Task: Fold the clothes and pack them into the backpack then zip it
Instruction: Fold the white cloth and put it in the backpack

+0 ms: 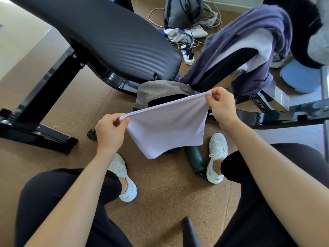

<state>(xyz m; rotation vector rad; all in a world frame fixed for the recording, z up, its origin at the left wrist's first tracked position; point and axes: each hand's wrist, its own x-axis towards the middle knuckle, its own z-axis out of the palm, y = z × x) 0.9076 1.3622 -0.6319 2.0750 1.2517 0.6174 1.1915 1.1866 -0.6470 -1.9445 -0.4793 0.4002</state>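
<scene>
Both hands pinch the cloth point(165, 129) at frame centre: left hand point(110, 129), right hand point(221, 106). The backpack point(160, 93) lies just beyond, nearer the right hand.

Single head view (wide-angle), looking steeply down, close over lap.

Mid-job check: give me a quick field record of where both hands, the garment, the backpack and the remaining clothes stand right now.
left hand: left hand pinches one top corner of the garment
right hand: right hand pinches the other top corner
garment: pale lilac-white folded cloth, held taut in the air, hanging above the floor
backpack: grey fabric backpack with dark opening, on the floor behind the cloth, open
remaining clothes: purple garment draped over a black bench pad
nearby: dark green bottle lying on the cork floor
packing: held cloth not yet inside
</scene>
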